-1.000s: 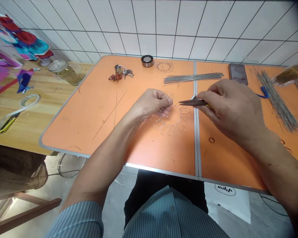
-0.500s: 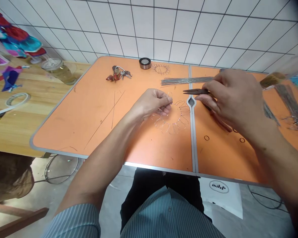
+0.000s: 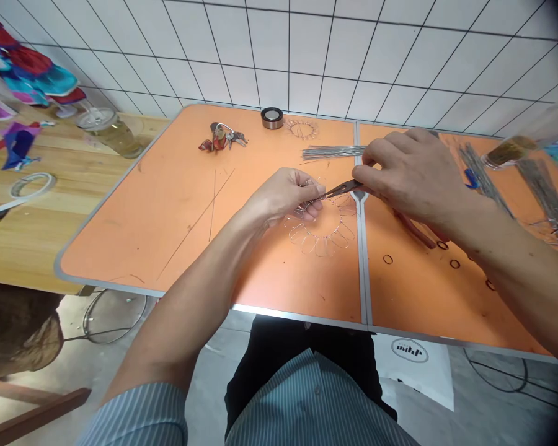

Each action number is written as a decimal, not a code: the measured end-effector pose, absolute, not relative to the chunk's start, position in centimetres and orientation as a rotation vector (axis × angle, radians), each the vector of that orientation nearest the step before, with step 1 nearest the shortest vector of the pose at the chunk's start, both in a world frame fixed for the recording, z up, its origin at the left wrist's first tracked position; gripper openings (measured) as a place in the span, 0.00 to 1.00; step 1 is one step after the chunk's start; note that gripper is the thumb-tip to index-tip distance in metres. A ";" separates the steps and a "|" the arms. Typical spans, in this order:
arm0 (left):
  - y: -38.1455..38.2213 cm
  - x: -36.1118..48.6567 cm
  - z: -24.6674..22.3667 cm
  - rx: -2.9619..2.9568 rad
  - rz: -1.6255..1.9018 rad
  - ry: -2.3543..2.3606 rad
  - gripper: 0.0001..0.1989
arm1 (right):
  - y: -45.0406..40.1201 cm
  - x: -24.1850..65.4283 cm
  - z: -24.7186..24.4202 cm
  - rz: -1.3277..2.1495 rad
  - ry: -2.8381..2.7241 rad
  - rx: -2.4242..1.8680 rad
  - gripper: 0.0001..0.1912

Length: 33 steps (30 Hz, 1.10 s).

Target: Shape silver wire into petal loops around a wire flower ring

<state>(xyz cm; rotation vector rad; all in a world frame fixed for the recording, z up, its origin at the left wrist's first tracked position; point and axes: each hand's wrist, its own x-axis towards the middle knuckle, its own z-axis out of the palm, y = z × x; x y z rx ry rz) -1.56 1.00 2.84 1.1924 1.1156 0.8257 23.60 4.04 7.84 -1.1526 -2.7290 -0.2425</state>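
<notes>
A ring of thin looped wire (image 3: 325,238) hangs just over the orange table, shaped like a flower. My left hand (image 3: 292,193) pinches its upper left part between thumb and fingers. My right hand (image 3: 407,170) is closed around dark-jawed pliers (image 3: 345,187), whose tips point left and reach the wire beside my left thumb. Whether the jaws are clamped on the wire is too small to tell. The red handles show beneath my right hand. Behind, a bundle of straight wires (image 3: 332,152) lies partly covered by my right hand.
On the orange table (image 3: 144,229) are keys (image 3: 224,137), a round tin (image 3: 272,118), a second wire ring (image 3: 302,129), small dark rings (image 3: 388,259) and more wire bundles (image 3: 546,195) at right. Two cups (image 3: 109,131) (image 3: 511,152) stand at the sides.
My right hand has moved left and slightly down with the pliers, bringing their tips to the wire at my left fingers. My left hand has barely moved.
</notes>
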 end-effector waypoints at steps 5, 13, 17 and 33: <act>1.1 -1.6 2.7 1.174 0.821 1.131 0.15 | 4.4 23.7 7.4 -0.096 -2.670 -1.145 0.15; 1.0 -1.5 3.0 1.171 0.807 1.132 0.17 | 4.6 23.5 7.3 -0.167 -2.710 -1.116 0.15; 0.9 -1.5 3.2 1.173 0.813 1.134 0.18 | 4.6 23.3 7.3 -0.134 -2.712 -1.154 0.14; 0.6 -0.9 3.3 1.150 0.916 1.128 0.16 | 4.8 23.8 6.0 -0.580 -2.833 -1.158 0.21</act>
